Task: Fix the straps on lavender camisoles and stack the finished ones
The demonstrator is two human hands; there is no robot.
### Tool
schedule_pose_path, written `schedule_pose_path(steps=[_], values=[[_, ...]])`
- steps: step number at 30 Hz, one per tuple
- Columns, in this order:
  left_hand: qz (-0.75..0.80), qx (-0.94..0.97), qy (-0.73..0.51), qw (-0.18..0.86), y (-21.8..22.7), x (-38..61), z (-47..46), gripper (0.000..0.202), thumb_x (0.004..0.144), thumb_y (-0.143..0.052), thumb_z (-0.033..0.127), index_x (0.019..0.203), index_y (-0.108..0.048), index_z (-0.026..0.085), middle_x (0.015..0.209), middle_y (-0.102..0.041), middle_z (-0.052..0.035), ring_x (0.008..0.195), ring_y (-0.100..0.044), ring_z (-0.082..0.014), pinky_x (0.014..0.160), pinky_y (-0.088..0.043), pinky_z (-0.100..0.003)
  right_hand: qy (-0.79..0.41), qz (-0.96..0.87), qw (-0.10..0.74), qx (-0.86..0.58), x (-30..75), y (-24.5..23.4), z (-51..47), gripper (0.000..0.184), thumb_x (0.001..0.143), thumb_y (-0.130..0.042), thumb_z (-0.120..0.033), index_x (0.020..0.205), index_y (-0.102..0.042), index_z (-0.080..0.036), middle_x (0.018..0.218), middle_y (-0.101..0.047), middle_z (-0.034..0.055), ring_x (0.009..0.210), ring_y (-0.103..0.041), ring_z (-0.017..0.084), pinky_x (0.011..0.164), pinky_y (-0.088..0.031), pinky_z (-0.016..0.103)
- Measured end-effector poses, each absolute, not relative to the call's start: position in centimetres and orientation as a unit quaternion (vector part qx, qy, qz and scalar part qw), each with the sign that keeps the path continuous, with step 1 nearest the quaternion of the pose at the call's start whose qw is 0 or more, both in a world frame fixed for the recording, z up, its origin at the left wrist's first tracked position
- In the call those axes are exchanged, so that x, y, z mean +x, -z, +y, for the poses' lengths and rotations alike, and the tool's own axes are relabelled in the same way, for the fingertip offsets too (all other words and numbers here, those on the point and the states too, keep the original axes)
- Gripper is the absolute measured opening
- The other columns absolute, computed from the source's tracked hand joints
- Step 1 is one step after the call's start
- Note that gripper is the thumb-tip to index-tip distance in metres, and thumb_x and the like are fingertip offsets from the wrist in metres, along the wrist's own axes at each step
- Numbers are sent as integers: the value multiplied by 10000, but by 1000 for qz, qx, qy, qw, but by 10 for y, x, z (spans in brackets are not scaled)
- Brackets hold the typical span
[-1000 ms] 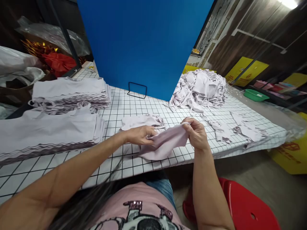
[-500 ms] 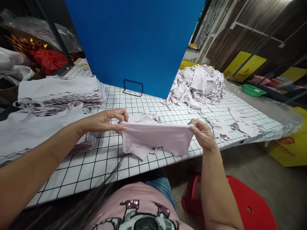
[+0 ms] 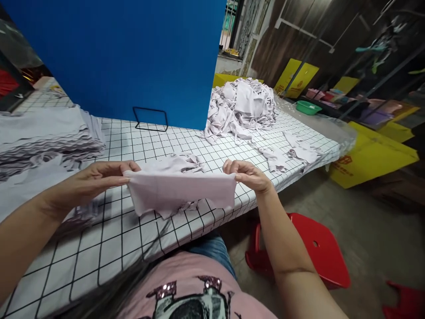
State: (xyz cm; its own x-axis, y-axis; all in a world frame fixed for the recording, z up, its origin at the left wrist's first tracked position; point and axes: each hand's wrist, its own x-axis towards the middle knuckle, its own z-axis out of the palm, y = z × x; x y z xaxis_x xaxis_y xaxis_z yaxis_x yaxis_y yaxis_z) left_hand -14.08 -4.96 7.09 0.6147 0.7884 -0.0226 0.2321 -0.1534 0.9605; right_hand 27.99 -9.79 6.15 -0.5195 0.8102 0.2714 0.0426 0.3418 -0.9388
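Note:
A pale lilac fabric piece (image 3: 181,191) is stretched flat between my two hands above the front of the gridded table (image 3: 133,239). My left hand (image 3: 89,181) pinches its left top corner. My right hand (image 3: 247,173) pinches the right top corner. The lower edge of the piece hangs loose and ragged. Just behind it a crumpled piece of the same cloth (image 3: 175,161) lies on the table.
Stacks of flat cut pieces (image 3: 43,133) fill the table's left side. A loose heap of the same cloth (image 3: 242,106) sits at the back right, with scraps (image 3: 292,153) near the right edge. A blue board (image 3: 126,57) stands behind. A red stool (image 3: 308,248) is beside my right arm.
My hands moved apart and pulled the bunched fabric piece out flat between them. The view has swung to the right, so the table and stacks sit further left.

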Motion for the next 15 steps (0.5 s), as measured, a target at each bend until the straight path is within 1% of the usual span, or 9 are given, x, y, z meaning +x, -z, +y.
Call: schedule_pose_path(steps=[2, 4, 6, 8, 10, 11, 13, 14, 15], values=[[360, 685, -300, 558, -75, -144, -53, 299, 826, -663, 470, 758, -640, 180, 1031, -633, 46, 1042, -476, -236, 840, -395, -382, -498, -722, 366, -310, 280, -64, -98, 309, 830, -663, -482, 753, -558, -202, 777, -505, 2, 743, -476, 142, 675, -422, 286], [367, 660, -330, 567, -82, -147, -58, 318, 794, -682, 483, 744, -627, 174, 1003, -638, 50, 1038, -473, -246, 819, -393, -376, -500, -731, 325, -331, 281, -67, -99, 286, 845, -655, -468, 806, -588, -192, 803, -511, 5, 717, -465, 128, 633, -396, 259], [376, 649, -341, 567, -87, -149, -63, 357, 769, -694, 501, 703, -612, 160, 950, -643, 38, 1022, -484, -254, 800, -407, -369, -480, -754, 280, -350, 281, -70, -99, 283, 857, -648, -461, 835, -617, -181, 818, -529, 9, 732, -474, 128, 649, -394, 257], [389, 652, -333, 559, -89, -150, -65, 411, 737, -712, 532, 644, -594, 148, 913, -644, 5, 1005, -506, -257, 793, -442, -368, -447, -780, 239, -366, 281, -70, -99, 296, 860, -650, -465, 826, -640, -171, 826, -549, 15, 756, -484, 133, 698, -398, 269], [409, 662, -317, 542, -88, -150, -65, 457, 695, -714, 596, 630, -600, 158, 940, -650, -37, 988, -540, -263, 778, -491, -366, -424, -795, 206, -382, 281, -68, -98, 311, 858, -656, -473, 813, -657, -165, 835, -561, 23, 771, -492, 139, 738, -397, 282], [423, 675, -296, 527, -87, -150, -64, 469, 684, -698, 633, 665, -628, 170, 971, -656, -56, 982, -560, -270, 765, -514, -362, -417, -799, 194, -387, 281, -66, -98, 316, 856, -660, -476, 808, -660, -164, 834, -564, 27, 784, -496, 145, 753, -397, 288], [442, 723, -222, 481, -84, -148, -63, 534, 701, -621, 697, 812, -695, 180, 1022, -672, -81, 961, -602, -277, 719, -542, -340, -406, -806, 183, -389, 282, -62, -95, 311, 846, -678, -472, 787, -657, -168, 819, -560, 28, 821, -499, 158, 788, -396, 300], [453, 757, -195, 429, -82, -147, -62, 582, 729, -565, 717, 882, -713, 176, 1007, -685, -79, 925, -621, -267, 685, -546, -318, -404, -808, 188, -385, 283, -59, -94, 298, 837, -692, -461, 777, -653, -172, 822, -555, 27, 842, -500, 162, 812, -396, 308], [468, 789, -184, 353, -80, -146, -61, 613, 765, -502, 725, 906, -721, 170, 963, -698, -71, 867, -634, -243, 647, -540, -291, -408, -808, 198, -376, 284, -57, -93, 279, 829, -707, -445, 780, -651, -176, 846, -557, 28, 871, -504, 165, 843, -396, 318]])
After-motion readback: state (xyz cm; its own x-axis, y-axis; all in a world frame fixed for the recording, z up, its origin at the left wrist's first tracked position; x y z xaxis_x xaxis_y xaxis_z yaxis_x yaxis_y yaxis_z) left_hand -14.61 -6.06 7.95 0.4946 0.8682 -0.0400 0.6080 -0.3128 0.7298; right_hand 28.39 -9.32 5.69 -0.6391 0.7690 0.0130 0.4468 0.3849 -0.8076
